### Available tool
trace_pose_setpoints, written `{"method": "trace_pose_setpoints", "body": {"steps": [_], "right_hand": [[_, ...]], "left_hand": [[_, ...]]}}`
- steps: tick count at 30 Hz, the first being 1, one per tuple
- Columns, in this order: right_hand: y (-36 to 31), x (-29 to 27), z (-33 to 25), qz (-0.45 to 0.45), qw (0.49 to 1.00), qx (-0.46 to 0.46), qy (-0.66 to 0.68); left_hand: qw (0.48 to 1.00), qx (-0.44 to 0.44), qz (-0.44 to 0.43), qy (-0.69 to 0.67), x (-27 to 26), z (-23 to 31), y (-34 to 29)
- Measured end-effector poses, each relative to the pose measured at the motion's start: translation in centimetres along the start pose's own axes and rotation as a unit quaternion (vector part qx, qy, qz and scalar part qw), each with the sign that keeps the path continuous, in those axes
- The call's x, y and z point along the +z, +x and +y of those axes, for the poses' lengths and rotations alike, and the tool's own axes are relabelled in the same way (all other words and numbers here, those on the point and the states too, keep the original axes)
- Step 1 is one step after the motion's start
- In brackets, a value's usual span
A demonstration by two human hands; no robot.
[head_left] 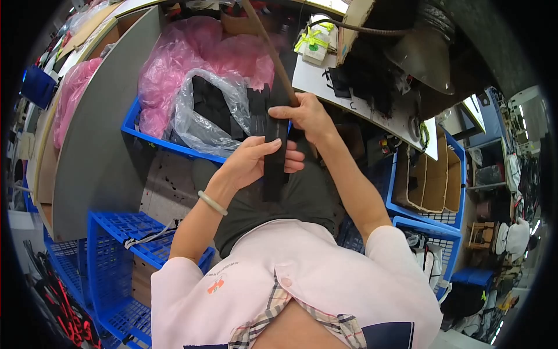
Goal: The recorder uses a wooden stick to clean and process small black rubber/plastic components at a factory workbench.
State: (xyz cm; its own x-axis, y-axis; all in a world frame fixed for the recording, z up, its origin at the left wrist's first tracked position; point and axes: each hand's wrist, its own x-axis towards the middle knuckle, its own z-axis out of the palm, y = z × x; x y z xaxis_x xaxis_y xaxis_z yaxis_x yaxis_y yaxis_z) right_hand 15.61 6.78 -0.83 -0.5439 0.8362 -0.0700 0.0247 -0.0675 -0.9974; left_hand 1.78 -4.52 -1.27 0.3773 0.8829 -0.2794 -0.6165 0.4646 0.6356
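A long, flat black fabric strip hangs in front of my lap, its lower end loose. Around its middle, my left hand is closed, thumb on the front and fingers behind. My right hand pinches the strip higher up, thumb across its face. A narrow brown bar slants up from beside my right hand; whether that hand touches it I cannot tell. Just beyond my hands, more black pieces lie in a clear plastic bag inside a blue crate.
Pink plastic bags fill the crate's back. A grey panel stands at the left, above a blue plastic crate. To the right are a white table with black pieces and a lamp, and a blue crate with cardboard dividers.
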Motion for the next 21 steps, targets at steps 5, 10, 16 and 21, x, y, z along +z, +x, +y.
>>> {"method": "trace_pose_setpoints", "body": {"steps": [5,10,16,21], "right_hand": [[0.1,1.1,0.0,0.036,0.999,0.024,-0.003],[-4.1,1.8,0.5,0.066,0.997,0.007,-0.046],[-5.3,2.3,2.2,0.062,0.997,0.035,-0.039],[-7.0,2.9,3.1,0.07,0.996,0.051,-0.018]], "left_hand": [[0.999,0.036,0.004,0.035,-1.4,-0.7,0.4],[0.967,0.21,0.125,-0.078,-2.7,-0.6,2.5],[0.95,0.255,0.126,-0.128,-2.6,-0.6,3.4],[0.949,0.244,0.114,-0.165,-3.4,-0.1,3.7]]}}
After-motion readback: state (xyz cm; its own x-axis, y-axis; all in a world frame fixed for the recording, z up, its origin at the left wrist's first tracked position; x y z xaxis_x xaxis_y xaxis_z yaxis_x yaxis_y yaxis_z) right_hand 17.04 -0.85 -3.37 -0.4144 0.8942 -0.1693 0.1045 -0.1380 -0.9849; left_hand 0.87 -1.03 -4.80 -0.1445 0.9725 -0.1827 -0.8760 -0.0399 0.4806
